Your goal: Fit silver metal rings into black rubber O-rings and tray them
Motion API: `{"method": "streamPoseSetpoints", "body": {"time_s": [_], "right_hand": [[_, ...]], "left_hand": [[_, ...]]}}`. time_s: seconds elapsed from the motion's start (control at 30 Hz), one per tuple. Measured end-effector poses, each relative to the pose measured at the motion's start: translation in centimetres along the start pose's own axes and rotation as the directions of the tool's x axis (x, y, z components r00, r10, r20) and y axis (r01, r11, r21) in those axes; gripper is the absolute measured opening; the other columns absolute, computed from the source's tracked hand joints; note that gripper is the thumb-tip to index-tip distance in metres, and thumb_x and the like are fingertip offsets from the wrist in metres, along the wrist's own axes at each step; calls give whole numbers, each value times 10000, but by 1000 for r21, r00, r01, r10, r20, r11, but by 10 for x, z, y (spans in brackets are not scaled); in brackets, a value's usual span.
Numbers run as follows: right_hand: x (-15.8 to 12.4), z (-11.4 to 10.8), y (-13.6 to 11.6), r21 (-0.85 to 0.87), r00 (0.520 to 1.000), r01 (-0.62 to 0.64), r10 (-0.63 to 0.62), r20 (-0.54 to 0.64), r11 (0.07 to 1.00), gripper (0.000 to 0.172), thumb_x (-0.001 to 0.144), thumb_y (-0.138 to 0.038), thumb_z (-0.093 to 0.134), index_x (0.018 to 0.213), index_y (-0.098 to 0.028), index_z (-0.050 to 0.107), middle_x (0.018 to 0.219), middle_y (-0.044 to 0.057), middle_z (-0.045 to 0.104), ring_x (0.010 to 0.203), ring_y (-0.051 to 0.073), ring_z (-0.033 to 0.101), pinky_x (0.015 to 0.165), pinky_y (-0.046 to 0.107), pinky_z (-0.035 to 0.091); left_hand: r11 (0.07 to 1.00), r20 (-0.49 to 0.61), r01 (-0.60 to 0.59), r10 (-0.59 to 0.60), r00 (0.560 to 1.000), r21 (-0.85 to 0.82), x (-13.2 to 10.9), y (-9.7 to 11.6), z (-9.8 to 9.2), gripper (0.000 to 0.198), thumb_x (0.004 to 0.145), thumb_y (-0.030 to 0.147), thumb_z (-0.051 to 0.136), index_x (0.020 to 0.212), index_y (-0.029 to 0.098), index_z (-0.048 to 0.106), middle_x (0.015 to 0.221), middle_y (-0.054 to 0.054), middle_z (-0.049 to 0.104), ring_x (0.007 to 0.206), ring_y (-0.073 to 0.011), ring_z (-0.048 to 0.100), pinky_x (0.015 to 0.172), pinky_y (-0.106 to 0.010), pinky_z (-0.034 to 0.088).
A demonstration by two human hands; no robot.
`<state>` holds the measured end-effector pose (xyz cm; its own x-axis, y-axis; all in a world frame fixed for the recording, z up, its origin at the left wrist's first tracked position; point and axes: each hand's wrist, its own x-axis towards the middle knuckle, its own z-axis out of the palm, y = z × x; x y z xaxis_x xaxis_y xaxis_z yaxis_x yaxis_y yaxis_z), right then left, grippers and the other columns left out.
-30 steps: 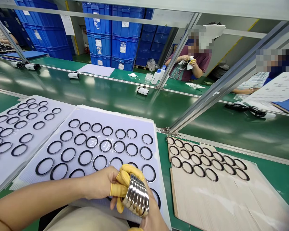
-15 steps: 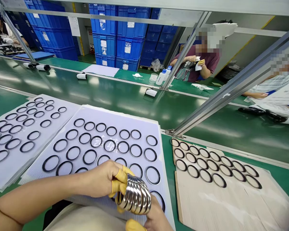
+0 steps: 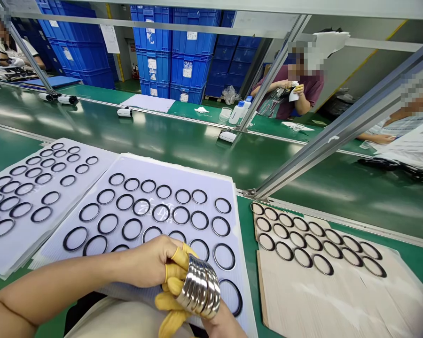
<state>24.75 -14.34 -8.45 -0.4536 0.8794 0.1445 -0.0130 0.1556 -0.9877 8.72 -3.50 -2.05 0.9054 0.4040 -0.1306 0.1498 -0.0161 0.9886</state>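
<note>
Several shiny metal rings (image 3: 199,287) sit in a row around my right wrist and the base of my right hand. My left hand (image 3: 164,263), with yellow finger covers, has its fingers curled against the left side of these rings. My right hand (image 3: 172,305) reaches through the rings, its yellow-covered fingers pointing left and spread apart, with nothing seen in them. Beneath both hands, dark-rimmed rings (image 3: 160,213) lie in rows on a white sheet (image 3: 176,171).
More rings lie on a white sheet (image 3: 109,157) at left and a tan board (image 3: 303,300) at right. A slanted metal post (image 3: 292,169) rises behind the board. White devices (image 3: 227,136) lie on the green conveyor (image 3: 162,141). People sit across it, before blue crates (image 3: 188,47).
My right hand's fingers have come out left of the metal rings and spread. The white devices on the conveyor have shifted slightly right.
</note>
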Motion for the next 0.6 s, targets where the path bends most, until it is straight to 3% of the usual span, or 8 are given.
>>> {"method": "streamPoseSetpoints", "body": {"time_s": [0.07,0.17,0.23,0.33,0.43,0.5,0.6], "right_hand": [[3,3,19,28,997,-75,74,35,997,622,661,-711,684,1108,-281,732,1000,77,771,801,270,751,692,374,625],[10,7,35,30,992,-111,109,69,993,608,563,-632,807,1071,-303,741,946,57,778,739,265,749,602,328,626],[10,6,33,4,991,-120,120,52,993,596,575,-569,834,1101,-309,730,953,47,777,781,271,748,628,315,624],[3,1,13,-88,990,-131,126,-59,988,595,646,-514,818,1187,-303,689,1066,55,747,962,303,713,800,349,601],[-4,-6,-11,-174,977,-157,127,-173,972,698,652,-519,818,1284,-298,622,1272,83,643,1171,346,604,973,400,516],[-6,-9,-20,-192,967,-161,115,-229,968,798,645,-542,820,1355,-296,552,1328,104,595,1239,360,550,1031,431,467],[-9,-8,-21,-168,950,-163,108,-294,972,928,676,-581,785,1464,-294,389,1313,139,602,1218,364,568,1002,461,490]], "left_hand": [[994,7,-56,56,998,97,-1,2,-2,173,869,220,593,752,141,692,900,-55,648,858,-150,605,782,-238,493],[958,81,-125,108,991,257,-3,10,-10,172,892,199,554,792,159,688,946,-55,647,872,-145,607,787,-218,484],[892,167,-160,96,981,424,-7,19,-19,166,899,194,554,781,176,669,908,-35,638,831,-137,595,768,-208,463],[796,277,-190,29,961,574,-12,30,-32,136,892,199,583,775,198,651,765,5,590,713,-121,544,682,-193,420],[886,356,-155,-12,934,436,-13,29,-36,99,873,289,634,877,201,679,643,31,521,566,-101,469,554,-182,388],[973,416,-57,-42,909,224,-11,21,-33,304,875,448,622,998,176,683,609,35,510,480,-89,452,488,-179,391],[996,490,79,-46,870,-46,-6,7,-25,626,868,677,469,1127,136,648,698,-18,617,427,-91,501,441,-194,417]]}}
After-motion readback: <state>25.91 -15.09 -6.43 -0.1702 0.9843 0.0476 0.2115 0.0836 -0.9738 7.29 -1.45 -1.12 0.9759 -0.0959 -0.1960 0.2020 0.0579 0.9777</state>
